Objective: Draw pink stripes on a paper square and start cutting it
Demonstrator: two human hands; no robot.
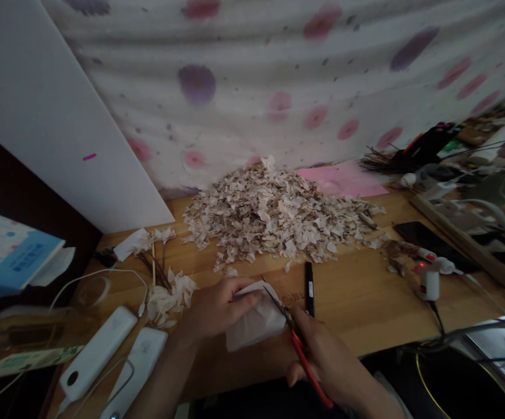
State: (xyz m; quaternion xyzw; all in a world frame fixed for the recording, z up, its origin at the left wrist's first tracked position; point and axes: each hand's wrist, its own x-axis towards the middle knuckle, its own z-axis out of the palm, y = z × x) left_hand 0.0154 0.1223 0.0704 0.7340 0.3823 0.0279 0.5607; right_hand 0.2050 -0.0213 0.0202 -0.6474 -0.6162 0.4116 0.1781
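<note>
Scissors (pixel 305 362), red-handled, clenched in right hand (pixel 324 361), blades at white papery sheet (pixel 254 319) held by left hand (pixel 219 308), lower center of frame; flake pile (pixel 274 212) beyond, on wooden desk (pixel 366 308).

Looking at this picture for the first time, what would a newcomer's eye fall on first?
The eye goes first to the large heap of pale papery scraps in the middle of the wooden desk, in front of a cloth with pink and purple flowers. Just below the heap, the left hand holds a white papery piece, and the right hand holds red-handled scissors with their blades at its edge.
</note>
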